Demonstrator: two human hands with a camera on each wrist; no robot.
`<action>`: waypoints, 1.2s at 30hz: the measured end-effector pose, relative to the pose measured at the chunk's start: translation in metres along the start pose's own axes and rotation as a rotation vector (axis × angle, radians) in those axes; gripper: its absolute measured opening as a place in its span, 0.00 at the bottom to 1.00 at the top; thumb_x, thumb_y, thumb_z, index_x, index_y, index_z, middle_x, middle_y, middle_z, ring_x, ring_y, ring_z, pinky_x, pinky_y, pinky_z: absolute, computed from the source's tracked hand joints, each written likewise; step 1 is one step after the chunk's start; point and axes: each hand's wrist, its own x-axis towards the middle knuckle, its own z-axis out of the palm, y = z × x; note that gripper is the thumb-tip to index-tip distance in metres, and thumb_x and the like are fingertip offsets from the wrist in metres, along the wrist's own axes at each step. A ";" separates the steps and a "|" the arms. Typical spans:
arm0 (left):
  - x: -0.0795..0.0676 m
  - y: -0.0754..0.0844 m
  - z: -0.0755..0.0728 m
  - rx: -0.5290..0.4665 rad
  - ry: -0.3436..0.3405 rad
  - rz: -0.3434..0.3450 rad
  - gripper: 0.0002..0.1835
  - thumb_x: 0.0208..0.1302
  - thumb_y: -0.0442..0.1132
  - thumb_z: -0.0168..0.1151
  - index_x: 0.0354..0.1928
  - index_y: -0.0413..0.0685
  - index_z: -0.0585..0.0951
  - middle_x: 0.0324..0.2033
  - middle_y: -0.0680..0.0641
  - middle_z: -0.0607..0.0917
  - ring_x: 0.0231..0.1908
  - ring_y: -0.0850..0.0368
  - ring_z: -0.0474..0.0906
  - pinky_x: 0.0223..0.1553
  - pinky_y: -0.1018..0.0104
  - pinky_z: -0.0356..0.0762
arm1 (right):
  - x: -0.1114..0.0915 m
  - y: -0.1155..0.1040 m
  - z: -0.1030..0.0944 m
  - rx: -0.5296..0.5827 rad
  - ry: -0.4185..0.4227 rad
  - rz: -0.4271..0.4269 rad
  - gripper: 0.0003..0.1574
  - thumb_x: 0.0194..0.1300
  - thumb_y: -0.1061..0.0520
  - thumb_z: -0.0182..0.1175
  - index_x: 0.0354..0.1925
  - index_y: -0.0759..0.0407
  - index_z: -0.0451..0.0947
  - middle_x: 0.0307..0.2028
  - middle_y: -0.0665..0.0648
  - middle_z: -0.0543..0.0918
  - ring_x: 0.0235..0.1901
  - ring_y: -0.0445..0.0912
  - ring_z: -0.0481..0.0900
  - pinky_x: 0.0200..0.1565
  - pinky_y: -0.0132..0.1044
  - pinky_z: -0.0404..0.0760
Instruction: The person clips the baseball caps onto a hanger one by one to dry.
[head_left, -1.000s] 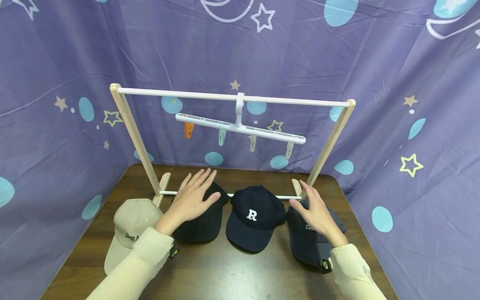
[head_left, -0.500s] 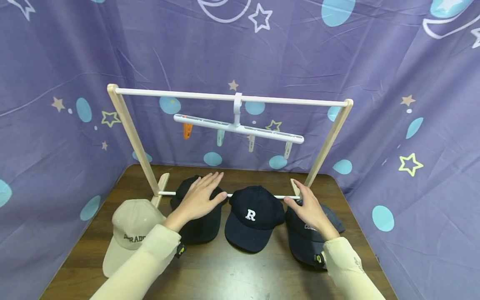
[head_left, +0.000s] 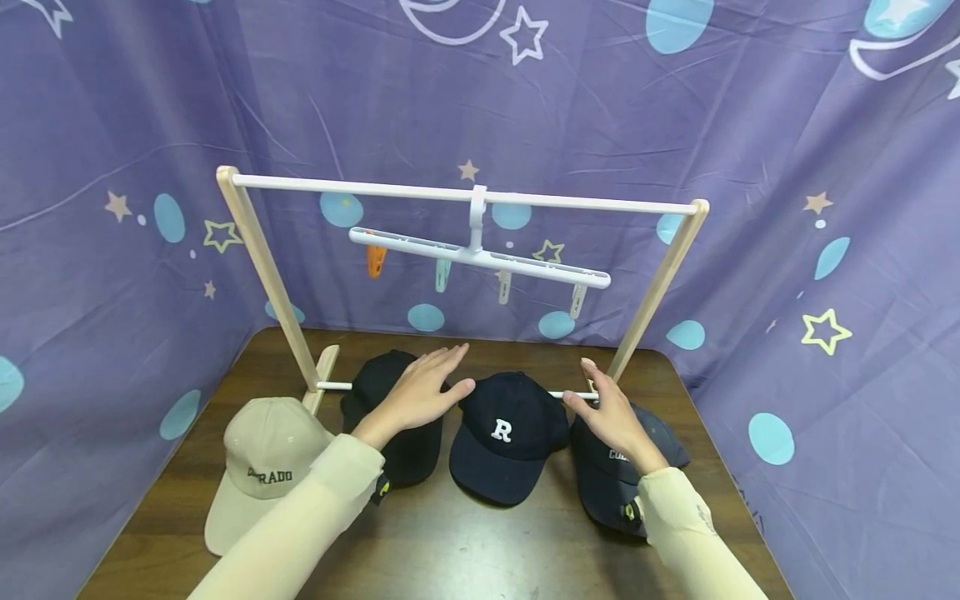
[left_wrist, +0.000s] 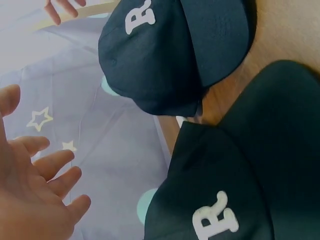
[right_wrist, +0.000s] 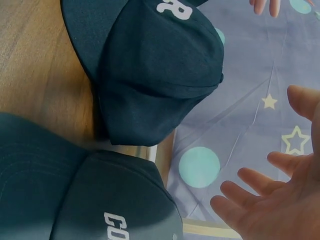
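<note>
- I see the left hand [head_left: 420, 396] with its fingers extended and the thumb spread wide; it holds nothing, and my left wrist view shows it apart from the caps.
- The right hand [head_left: 611, 417] is likewise spread, thumb away from the fingers, gripping nothing; from its wrist view I find it apart from the caps too.
- From my head camera, the black cap [head_left: 412, 454] lies on the table [head_left: 420, 550] below the left hand, partly covered by it.
- The navy cap [head_left: 513, 450] with a white R sits between the two hands, and the dark grey-blue cap [head_left: 600, 471] lies under the right hand.
- Farther left and nearer me rests the beige cap [head_left: 262, 446].
- My left wrist view gives me a white letter R [left_wrist: 215, 220] on the black cap, hidden in the head view.
- Only the head view shows me the white hanger [head_left: 480, 257] with four clips, hung from the rack's top rail [head_left: 360, 186].
</note>
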 end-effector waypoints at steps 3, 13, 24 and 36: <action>0.006 0.002 0.005 -0.026 -0.018 -0.010 0.40 0.81 0.62 0.51 0.84 0.50 0.59 0.80 0.43 0.64 0.80 0.39 0.57 0.77 0.35 0.53 | 0.003 -0.001 0.003 0.007 0.003 -0.004 0.46 0.77 0.42 0.61 0.81 0.60 0.59 0.76 0.70 0.67 0.73 0.67 0.68 0.71 0.66 0.66; 0.022 -0.001 0.023 -0.114 -0.064 -0.113 0.39 0.80 0.63 0.52 0.85 0.59 0.58 0.79 0.40 0.67 0.79 0.37 0.60 0.75 0.34 0.59 | 0.013 0.001 0.015 0.037 -0.022 0.038 0.44 0.78 0.42 0.61 0.80 0.62 0.61 0.73 0.71 0.71 0.74 0.65 0.67 0.72 0.63 0.65; 0.039 -0.006 0.041 -0.248 -0.106 -0.102 0.37 0.81 0.59 0.52 0.84 0.53 0.60 0.80 0.44 0.65 0.79 0.40 0.60 0.77 0.39 0.58 | 0.020 0.007 0.029 0.130 -0.060 0.085 0.41 0.79 0.44 0.60 0.78 0.63 0.64 0.72 0.71 0.73 0.70 0.66 0.74 0.69 0.62 0.71; 0.050 -0.004 0.056 -0.286 -0.149 -0.128 0.35 0.82 0.56 0.51 0.82 0.47 0.63 0.78 0.41 0.69 0.78 0.41 0.62 0.76 0.43 0.61 | 0.028 0.013 0.056 0.128 -0.033 0.124 0.37 0.79 0.46 0.59 0.76 0.64 0.67 0.71 0.70 0.75 0.70 0.65 0.74 0.71 0.60 0.68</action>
